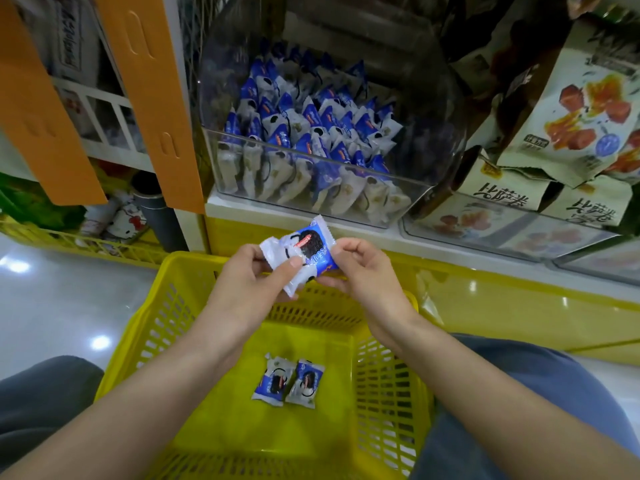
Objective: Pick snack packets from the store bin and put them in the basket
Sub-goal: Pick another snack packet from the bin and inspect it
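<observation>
Head view: I see both hands raised over the basket (162,306), between them a blue-and-white packet (306,251) held just in front of the shelf edge. The left hand (247,284) pinches its white end, thumb on top and fingers curled behind. The right hand (363,275) pinches the blue end between thumb and curled fingers. I cannot tell whether a second packet lies folded under the first. Below, two packets, one (270,384) touching the other (306,382), lie flat side by side on the basket's floor. The clear bin (441,140) stands on the shelf beyond the basket, filled with rows of packets (304,133) of the same kind standing on end. Beige snack boxes (568,98) are stacked just right of the bin, and orange card strips (152,98) hang to its left. The basket rests on the glossy floor (62,306) between my knees.
</observation>
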Available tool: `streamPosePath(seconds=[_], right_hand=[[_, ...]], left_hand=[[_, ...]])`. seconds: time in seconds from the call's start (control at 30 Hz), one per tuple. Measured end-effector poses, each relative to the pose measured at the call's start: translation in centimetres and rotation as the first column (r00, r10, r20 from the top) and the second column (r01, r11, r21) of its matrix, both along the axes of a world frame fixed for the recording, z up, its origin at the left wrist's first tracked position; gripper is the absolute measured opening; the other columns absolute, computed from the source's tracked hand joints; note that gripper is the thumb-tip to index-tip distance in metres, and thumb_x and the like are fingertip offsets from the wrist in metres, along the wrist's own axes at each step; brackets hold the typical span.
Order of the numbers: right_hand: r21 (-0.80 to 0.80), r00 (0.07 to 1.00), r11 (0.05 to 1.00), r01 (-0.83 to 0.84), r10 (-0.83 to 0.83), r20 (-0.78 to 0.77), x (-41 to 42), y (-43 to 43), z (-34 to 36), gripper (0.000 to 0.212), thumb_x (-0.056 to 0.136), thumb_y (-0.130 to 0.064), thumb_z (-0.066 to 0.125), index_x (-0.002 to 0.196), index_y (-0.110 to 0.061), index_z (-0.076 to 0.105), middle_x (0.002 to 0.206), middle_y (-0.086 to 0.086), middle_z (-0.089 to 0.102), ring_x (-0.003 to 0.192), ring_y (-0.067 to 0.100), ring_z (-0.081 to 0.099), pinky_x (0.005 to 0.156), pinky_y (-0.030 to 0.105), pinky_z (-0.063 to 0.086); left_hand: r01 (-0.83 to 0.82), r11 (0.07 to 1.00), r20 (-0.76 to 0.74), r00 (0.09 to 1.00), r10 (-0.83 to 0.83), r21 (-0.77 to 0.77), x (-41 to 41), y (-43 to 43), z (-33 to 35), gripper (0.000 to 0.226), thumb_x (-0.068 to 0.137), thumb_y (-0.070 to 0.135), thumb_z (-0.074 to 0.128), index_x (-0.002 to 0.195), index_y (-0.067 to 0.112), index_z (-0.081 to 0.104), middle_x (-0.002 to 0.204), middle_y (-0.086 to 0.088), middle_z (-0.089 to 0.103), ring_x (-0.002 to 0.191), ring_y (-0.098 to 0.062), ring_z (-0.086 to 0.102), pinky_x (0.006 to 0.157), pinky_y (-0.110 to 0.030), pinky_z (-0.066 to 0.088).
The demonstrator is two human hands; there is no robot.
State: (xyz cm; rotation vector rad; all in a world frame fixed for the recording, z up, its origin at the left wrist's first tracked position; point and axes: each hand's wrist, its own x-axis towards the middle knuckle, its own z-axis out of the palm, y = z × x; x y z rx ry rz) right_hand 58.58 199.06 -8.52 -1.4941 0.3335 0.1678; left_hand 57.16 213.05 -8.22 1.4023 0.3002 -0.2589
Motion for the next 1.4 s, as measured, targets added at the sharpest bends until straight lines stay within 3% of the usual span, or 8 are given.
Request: streamPosePath(seconds=[0.2, 0.33, 0.43, 0.63, 0.77, 1.07, 1.23, 1.4], right_hand=[[-0.133, 0.940, 0.933, -0.334, 0.319, -0.120, -0.8, 0.0, -0.7, 0.012, 0.093, -0.003, 0.049, 0.104, -0.008, 0.046, 0.077, 0.005, 0.063, 0.062, 0.006, 0.063, 0.062, 0.020, 0.054], [-0.478, 0.894, 0.766, -0.429, 0.435, -0.106, -1.7, 0.2, -1.2, 0.039, 0.084, -0.007, 0.064, 0.114, -0.013, 0.040, 0.108, 0.007, 0.060, 0.097, 0.016, 0.059, 0.087, 0.033, 0.050], [-0.596, 0.879, 0.715, -0.366, 0.475, 0.030, -2.2, 0.3, -1.0, 0.075, 0.076, -0.013, 0.073, 0.137, -0.014, 0.029, 0.131, 0.000, 0.043, 0.120, 0.008, 0.044, 0.100, 0.023, 0.039], [-0.484, 0.871, 0.835, -0.263, 0.421, 0.253, -2.0, 0.4, 0.2, 0.022, 0.085, -0.011, 0.064, 0.104, -0.021, 0.057, 0.092, -0.015, 0.061, 0.082, -0.006, 0.057, 0.074, 0.012, 0.046], [-0.458, 0.883, 0.855, -0.241, 0.389, 0.261, -1.9, 0.1, 0.3, 0.006, 0.089, -0.020, 0.061, 0.091, -0.025, 0.060, 0.084, -0.010, 0.065, 0.080, 0.007, 0.062, 0.074, 0.031, 0.052], [-0.558, 0.846, 0.809, -0.184, 0.419, 0.329, -2.1, -0.4, 0.4, 0.011, 0.088, -0.013, 0.060, 0.080, -0.021, 0.059, 0.073, -0.012, 0.058, 0.068, -0.001, 0.053, 0.062, 0.014, 0.044], [-0.763, 0.777, 0.646, 0.011, 0.475, 0.414, -2.4, -0.7, 0.4, 0.006, 0.088, -0.022, 0.059, 0.087, -0.017, 0.062, 0.081, -0.007, 0.059, 0.073, 0.006, 0.055, 0.066, 0.032, 0.050], [-0.595, 0.831, 0.800, 0.074, 0.281, 0.480, -2.0, -1.2, 0.7, 0.006, 0.089, -0.015, 0.060, 0.089, -0.020, 0.056, 0.085, -0.004, 0.060, 0.076, 0.010, 0.061, 0.063, 0.023, 0.052]], left_hand=[[-0.031, 0.971, 0.222, 0.975, -0.024, 0.238, 0.1, 0.9, -0.2, 0.010, 0.089, 0.019, 0.056, 0.082, 0.026, 0.057, 0.085, 0.002, 0.065, 0.072, -0.008, 0.060, 0.059, -0.020, 0.052], [-0.014, 0.917, 0.306, 0.945, -0.119, 0.400, 0.3, 1.5, -0.3, 0.019, 0.092, 0.020, 0.052, 0.077, 0.029, 0.060, 0.072, 0.007, 0.064, 0.069, -0.010, 0.056, 0.067, -0.037, 0.048], [-0.027, 0.877, 0.376, 0.910, -0.177, 0.479, 0.3, 1.7, -0.2, 0.026, 0.092, 0.017, 0.053, 0.071, 0.030, 0.059, 0.055, 0.016, 0.058, 0.056, 0.004, 0.050, 0.056, -0.012, 0.039], [-0.022, 0.756, 0.400, 0.859, -0.321, 0.654, -0.2, 1.6, -0.4, 0.014, 0.089, 0.022, 0.057, 0.077, 0.023, 0.064, 0.068, 0.008, 0.058, 0.064, 0.002, 0.052, 0.058, -0.011, 0.035], [-0.032, 0.782, 0.412, 0.863, -0.293, 0.623, -0.2, 1.4, -0.4, 0.014, 0.088, 0.021, 0.059, 0.074, 0.017, 0.061, 0.062, 0.011, 0.059, 0.061, 0.006, 0.052, 0.054, -0.011, 0.037], [0.105, 0.812, 0.344, 0.869, -0.356, 0.574, -0.4, 0.7, -1.0, 0.024, 0.091, 0.021, 0.052, 0.068, 0.022, 0.055, 0.055, 0.010, 0.053, 0.053, 0.001, 0.046, 0.050, -0.013, 0.035], [0.155, 0.904, 0.282, 0.917, -0.281, 0.399, 0.2, 0.5, -1.7, 0.022, 0.092, 0.020, 0.054, 0.070, 0.020, 0.057, 0.064, 0.001, 0.054, 0.065, -0.027, 0.049, 0.064, -0.043, 0.044], [0.077, 0.921, 0.227, 0.958, -0.174, 0.381, 0.6, 0.5, -1.8, 0.017, 0.091, 0.024, 0.053, 0.075, 0.028, 0.049, 0.075, 0.003, 0.058, 0.070, -0.026, 0.059, 0.069, -0.048, 0.050]])
